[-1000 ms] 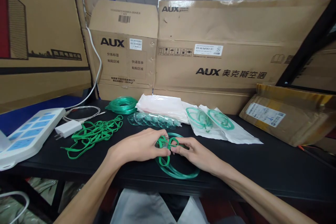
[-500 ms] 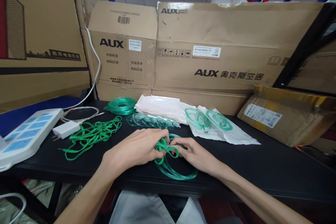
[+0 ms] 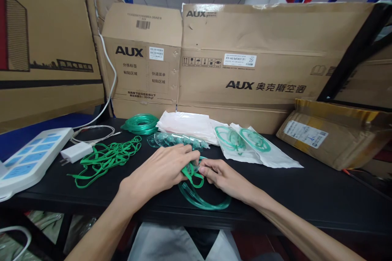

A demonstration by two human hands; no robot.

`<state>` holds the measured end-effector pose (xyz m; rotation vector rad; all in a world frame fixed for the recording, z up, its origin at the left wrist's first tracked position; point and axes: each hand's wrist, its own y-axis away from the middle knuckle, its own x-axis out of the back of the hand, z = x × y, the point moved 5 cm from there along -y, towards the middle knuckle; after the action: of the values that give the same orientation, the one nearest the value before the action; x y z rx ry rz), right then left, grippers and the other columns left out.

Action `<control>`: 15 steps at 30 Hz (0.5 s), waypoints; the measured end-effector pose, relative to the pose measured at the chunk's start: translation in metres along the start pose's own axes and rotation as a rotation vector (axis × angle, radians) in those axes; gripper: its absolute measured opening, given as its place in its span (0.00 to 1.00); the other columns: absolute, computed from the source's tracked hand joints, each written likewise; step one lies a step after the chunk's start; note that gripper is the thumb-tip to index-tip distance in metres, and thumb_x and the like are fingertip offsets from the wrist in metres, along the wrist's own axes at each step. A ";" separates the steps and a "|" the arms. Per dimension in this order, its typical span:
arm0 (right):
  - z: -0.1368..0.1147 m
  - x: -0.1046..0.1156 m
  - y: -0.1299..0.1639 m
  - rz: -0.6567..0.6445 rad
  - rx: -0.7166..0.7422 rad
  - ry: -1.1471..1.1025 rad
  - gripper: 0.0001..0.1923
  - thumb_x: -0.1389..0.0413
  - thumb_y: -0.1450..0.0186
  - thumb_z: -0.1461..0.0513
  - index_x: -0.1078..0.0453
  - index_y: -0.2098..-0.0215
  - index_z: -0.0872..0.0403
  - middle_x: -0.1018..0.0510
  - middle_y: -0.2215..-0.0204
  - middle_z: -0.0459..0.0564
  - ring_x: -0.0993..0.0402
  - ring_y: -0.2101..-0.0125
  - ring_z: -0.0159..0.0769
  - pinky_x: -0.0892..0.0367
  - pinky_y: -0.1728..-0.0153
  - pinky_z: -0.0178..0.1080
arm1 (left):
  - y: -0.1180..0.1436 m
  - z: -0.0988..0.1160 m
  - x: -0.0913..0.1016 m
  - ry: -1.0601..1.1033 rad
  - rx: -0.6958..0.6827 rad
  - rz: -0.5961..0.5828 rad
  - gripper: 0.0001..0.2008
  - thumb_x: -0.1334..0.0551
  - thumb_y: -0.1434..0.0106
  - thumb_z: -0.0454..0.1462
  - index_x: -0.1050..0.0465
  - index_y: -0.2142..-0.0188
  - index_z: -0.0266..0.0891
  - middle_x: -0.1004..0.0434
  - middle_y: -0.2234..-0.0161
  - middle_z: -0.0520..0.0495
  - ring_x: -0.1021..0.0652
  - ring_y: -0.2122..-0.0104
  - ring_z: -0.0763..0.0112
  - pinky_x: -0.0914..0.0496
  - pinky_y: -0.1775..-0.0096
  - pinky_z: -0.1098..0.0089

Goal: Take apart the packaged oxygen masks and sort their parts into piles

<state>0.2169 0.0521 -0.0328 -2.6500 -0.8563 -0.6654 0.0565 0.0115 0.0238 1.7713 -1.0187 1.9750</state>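
My left hand (image 3: 171,165) is closed over a clear oxygen mask, which it mostly hides. A flat green elastic strap (image 3: 197,181) loops out from under its fingers. Just to the right, my right hand (image 3: 222,175) pinches the mask's near edge between thumb and forefinger; the exact spot is hidden. Below both hands, a coil of green tubing (image 3: 205,203) lies on the black table. Directly behind my left hand rests a row of nested clear green masks (image 3: 167,139). To the left is a tangled pile of green straps (image 3: 104,159).
At the back lie a larger tubing coil (image 3: 141,124), a stack of white packets (image 3: 186,124) and two packets with tubing showing (image 3: 255,140). A power strip (image 3: 33,157) and white charger (image 3: 76,153) are at left. A taped carton (image 3: 337,134) stands at right.
My left hand has shifted slightly up and turned further over the mask, covering more of it. The green strap loop now hangs lower and narrower. My right hand stays pinched nearby.
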 end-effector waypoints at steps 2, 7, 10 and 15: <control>0.000 0.000 0.000 -0.006 -0.012 -0.005 0.26 0.50 0.28 0.41 0.39 0.71 0.52 0.40 0.78 0.40 0.48 0.78 0.28 0.51 0.77 0.34 | 0.000 0.000 0.000 -0.017 -0.010 0.001 0.10 0.42 0.33 0.28 0.32 0.55 0.44 0.25 0.52 0.46 0.24 0.52 0.60 0.35 0.61 0.67; 0.001 0.000 0.001 -0.004 -0.026 -0.013 0.27 0.51 0.28 0.40 0.39 0.70 0.52 0.39 0.78 0.40 0.48 0.79 0.28 0.50 0.79 0.33 | -0.002 0.001 -0.001 -0.089 -0.031 0.025 0.19 0.45 0.40 0.22 0.32 0.55 0.43 0.26 0.54 0.45 0.25 0.52 0.58 0.35 0.60 0.66; 0.002 0.001 0.000 0.002 -0.035 -0.009 0.28 0.52 0.29 0.39 0.39 0.70 0.52 0.38 0.78 0.40 0.47 0.79 0.27 0.50 0.79 0.33 | -0.004 0.002 -0.003 -0.090 -0.036 0.029 0.21 0.46 0.43 0.20 0.32 0.55 0.43 0.27 0.54 0.45 0.26 0.52 0.57 0.34 0.60 0.66; 0.003 0.004 0.001 0.006 -0.081 0.008 0.28 0.54 0.28 0.38 0.40 0.71 0.52 0.39 0.80 0.39 0.48 0.82 0.27 0.50 0.82 0.32 | -0.002 -0.008 0.003 -0.098 -0.045 0.045 0.20 0.46 0.43 0.20 0.32 0.57 0.43 0.27 0.56 0.46 0.27 0.53 0.58 0.34 0.59 0.65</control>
<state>0.2212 0.0548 -0.0333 -2.7184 -0.8357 -0.7230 0.0507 0.0176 0.0275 1.8522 -1.1344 1.8917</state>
